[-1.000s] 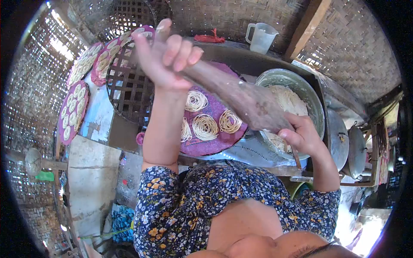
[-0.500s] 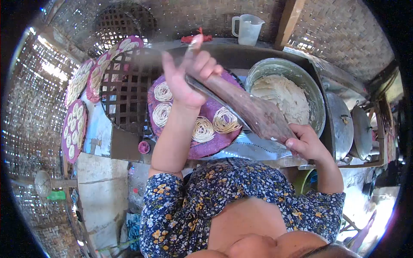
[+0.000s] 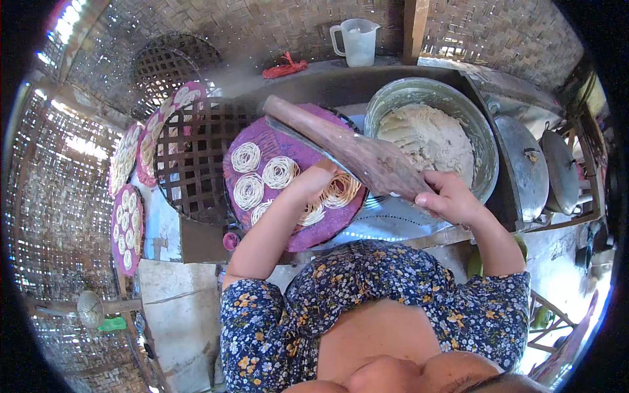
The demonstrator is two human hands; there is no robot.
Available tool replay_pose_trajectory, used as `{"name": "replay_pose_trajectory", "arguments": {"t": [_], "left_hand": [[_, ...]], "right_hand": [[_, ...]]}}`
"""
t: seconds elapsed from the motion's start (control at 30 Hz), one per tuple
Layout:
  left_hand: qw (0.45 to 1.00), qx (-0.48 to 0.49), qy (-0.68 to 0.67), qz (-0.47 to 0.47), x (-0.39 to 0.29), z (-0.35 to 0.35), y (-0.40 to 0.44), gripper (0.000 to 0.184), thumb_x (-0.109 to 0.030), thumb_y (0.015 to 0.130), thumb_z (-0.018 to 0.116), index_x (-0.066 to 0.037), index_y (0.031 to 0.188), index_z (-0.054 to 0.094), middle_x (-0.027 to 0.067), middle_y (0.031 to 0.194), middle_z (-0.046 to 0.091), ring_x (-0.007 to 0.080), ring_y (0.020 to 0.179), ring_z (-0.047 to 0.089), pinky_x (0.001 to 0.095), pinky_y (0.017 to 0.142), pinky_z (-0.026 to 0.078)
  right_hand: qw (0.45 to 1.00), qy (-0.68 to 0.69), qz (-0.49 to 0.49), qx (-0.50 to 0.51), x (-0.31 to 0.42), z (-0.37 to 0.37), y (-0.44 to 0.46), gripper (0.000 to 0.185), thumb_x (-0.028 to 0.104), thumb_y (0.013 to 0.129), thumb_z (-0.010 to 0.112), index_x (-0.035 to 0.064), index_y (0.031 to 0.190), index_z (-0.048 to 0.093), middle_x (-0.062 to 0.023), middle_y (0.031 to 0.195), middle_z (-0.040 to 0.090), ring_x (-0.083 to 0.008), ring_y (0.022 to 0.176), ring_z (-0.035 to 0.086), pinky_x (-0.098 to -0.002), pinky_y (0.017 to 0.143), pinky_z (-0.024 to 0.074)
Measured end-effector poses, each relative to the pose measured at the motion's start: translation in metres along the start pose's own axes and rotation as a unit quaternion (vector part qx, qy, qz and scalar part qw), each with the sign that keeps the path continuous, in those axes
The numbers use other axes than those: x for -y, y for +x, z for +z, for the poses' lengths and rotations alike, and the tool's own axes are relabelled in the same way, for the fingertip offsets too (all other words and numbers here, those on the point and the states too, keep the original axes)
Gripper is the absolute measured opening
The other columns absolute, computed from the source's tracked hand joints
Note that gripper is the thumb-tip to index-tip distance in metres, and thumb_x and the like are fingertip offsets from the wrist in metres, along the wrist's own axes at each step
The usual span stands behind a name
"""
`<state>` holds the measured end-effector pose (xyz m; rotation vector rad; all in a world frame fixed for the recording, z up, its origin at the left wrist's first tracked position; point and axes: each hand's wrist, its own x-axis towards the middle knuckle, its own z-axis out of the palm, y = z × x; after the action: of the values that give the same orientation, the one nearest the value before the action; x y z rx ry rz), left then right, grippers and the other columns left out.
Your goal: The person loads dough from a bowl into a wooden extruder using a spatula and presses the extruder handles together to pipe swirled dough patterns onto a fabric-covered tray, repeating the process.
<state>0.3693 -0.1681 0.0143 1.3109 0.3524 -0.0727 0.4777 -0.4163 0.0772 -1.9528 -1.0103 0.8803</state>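
My right hand (image 3: 452, 198) grips the lower right end of a long wooden tool (image 3: 357, 149), which slants up to the left over the work area. Beneath the tool's middle is my left hand (image 3: 319, 178), its fingers mostly hidden, close to a coil of noodle strands (image 3: 341, 190). More pale coils, one of them whole and round (image 3: 280, 172), lie on a round purple sheet (image 3: 271, 139). Behind the tool's right end, a large bowl (image 3: 485, 141) holds pale dough (image 3: 429, 139).
An open-weave basket (image 3: 196, 147) stands left of the purple sheet. Smaller purple rounds with coils (image 3: 128, 229) are farther left. A plastic jug (image 3: 359, 44) and a red bag (image 3: 285, 66) sit at the back. Metal lids (image 3: 522, 160) lean at the right.
My left hand has let go of the tool's upper end and moved down beneath it, to the coils. My right hand still holds the other end. The view has shifted slightly.
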Motion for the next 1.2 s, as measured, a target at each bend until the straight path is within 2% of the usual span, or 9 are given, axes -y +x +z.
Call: {"name": "replay_pose_trajectory", "arguments": {"t": [0.23,0.5,0.7,0.73,0.83,0.93,1.03,1.1,1.2], "left_hand": [[0.944,-0.086,0.312,0.068,0.039,-0.044,0.022,0.046,-0.036,0.091,0.038,-0.002,0.119,0.049,0.0154,0.117,0.052,0.0269,0.099,0.054,0.0357,0.086,0.041],[0.631,-0.148,0.732,0.209,0.014,-0.033,-0.028,0.047,-0.040,0.082,0.052,-0.008,0.116,0.054,0.0117,0.134,0.036,0.0352,0.110,0.039,0.0472,0.093,0.028],[0.687,-0.166,0.610,0.360,-0.047,-0.016,-0.020,0.060,-0.033,0.068,0.065,-0.003,0.118,0.049,0.0150,0.137,0.031,0.0360,0.121,0.032,0.0513,0.095,0.026],[0.644,-0.185,0.602,0.435,-0.052,-0.002,-0.015,0.051,-0.029,0.063,0.067,-0.003,0.105,0.056,0.0201,0.121,0.048,0.0346,0.111,0.046,0.0478,0.091,0.034],[0.777,-0.268,0.482,0.303,-0.073,0.035,-0.005,0.034,-0.026,0.062,0.067,-0.004,0.087,0.060,0.0170,0.088,0.062,0.0320,0.086,0.059,0.0407,0.080,0.044],[0.599,-0.282,0.588,0.465,-0.110,0.046,-0.014,0.019,-0.023,0.062,0.065,-0.008,0.073,0.059,0.0084,0.062,0.059,0.0279,0.060,0.059,0.0355,0.062,0.046],[0.428,-0.223,0.668,0.566,-0.117,0.067,-0.006,0.010,-0.018,0.065,0.057,-0.008,0.065,0.054,0.0054,0.057,0.055,0.0232,0.050,0.053,0.0360,0.052,0.040],[0.522,-0.154,0.691,0.476,-0.121,0.083,-0.015,0.009,-0.015,0.065,0.057,-0.007,0.064,0.056,0.0095,0.062,0.060,0.0268,0.057,0.060,0.0379,0.054,0.045],[0.597,0.013,0.703,0.385,-0.122,0.077,-0.016,0.009,-0.013,0.061,0.060,-0.006,0.066,0.060,0.0137,0.065,0.062,0.0292,0.063,0.063,0.0402,0.054,0.049]], "right_hand": [[0.994,0.091,0.007,-0.057,-0.015,0.002,0.010,0.043,0.043,0.080,0.059,0.0009,0.089,0.057,-0.0020,0.055,0.051,-0.0097,0.047,0.050,-0.0262,0.044,0.0404],[0.982,0.160,-0.003,-0.100,-0.023,-0.006,0.005,0.043,0.043,0.082,0.056,0.0001,0.083,0.055,-0.0014,0.057,0.050,-0.0092,0.047,0.049,-0.0249,0.043,0.0389],[0.974,0.204,-0.036,-0.089,0.002,0.011,0.011,0.060,0.056,0.080,0.050,-0.0027,0.093,0.055,-0.0029,0.058,0.048,-0.0088,0.046,0.046,-0.0225,0.041,0.0366],[0.971,0.220,-0.052,-0.081,0.010,0.018,0.015,0.059,0.055,0.082,0.049,-0.0023,0.093,0.056,-0.0030,0.058,0.049,-0.0090,0.046,0.046,-0.0229,0.041,0.0369],[0.979,0.162,-0.113,-0.049,0.033,0.031,0.025,0.053,0.049,0.088,0.043,-0.0015,0.093,0.058,-0.0048,0.061,0.052,-0.0129,0.051,0.050,-0.0261,0.049,0.0413],[0.924,-0.225,-0.208,-0.227,0.060,-0.005,0.027,0.039,0.037,0.091,0.043,0.0007,0.091,0.058,-0.0141,0.083,0.062,-0.0286,0.075,0.059,-0.0374,0.070,0.0465],[0.867,-0.083,-0.357,-0.338,0.105,-0.034,0.020,0.048,0.041,0.081,0.058,-0.0042,0.097,0.052,-0.0172,0.087,0.056,-0.0297,0.080,0.056,-0.0353,0.070,0.0438],[0.694,-0.322,-0.401,-0.504,0.135,-0.029,0.014,0.031,0.018,0.077,0.064,-0.0033,0.097,0.052,-0.0128,0.083,0.054,-0.0259,0.078,0.053,-0.0336,0.069,0.0415],[0.656,-0.411,-0.520,-0.362,0.133,-0.009,-0.018,0.039,0.005,0.065,0.068,0.0024,0.100,0.049,-0.0141,0.084,0.056,-0.0295,0.074,0.055,-0.0374,0.068,0.0424]]}}
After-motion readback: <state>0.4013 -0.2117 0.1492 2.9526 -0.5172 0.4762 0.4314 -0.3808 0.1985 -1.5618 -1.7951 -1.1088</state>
